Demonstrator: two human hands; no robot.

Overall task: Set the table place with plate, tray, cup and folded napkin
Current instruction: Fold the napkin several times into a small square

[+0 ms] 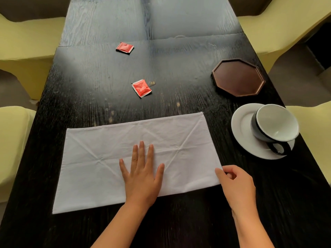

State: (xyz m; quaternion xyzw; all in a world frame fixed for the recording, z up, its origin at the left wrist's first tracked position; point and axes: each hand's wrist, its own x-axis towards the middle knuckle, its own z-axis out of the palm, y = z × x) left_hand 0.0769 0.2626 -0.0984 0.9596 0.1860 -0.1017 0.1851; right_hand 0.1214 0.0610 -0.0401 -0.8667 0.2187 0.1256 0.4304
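Observation:
A white cloth napkin (100, 158) lies flat on the dark table, folded into a long rectangle with crease lines across it. My left hand (142, 174) presses flat on its middle, fingers spread. My right hand (235, 183) pinches the napkin's near right corner between thumb and fingers. To the right, a white plate (240, 129) carries a cup (275, 122), black outside and white inside, tipped on its side with the handle toward me. Behind them sits a brown octagonal tray (238, 77).
Two red sachets lie on the dark wooden table (179, 56): one (141, 88) just beyond the napkin, another (124, 47) farther back. Yellow-covered chairs (23, 42) stand along both sides of the table.

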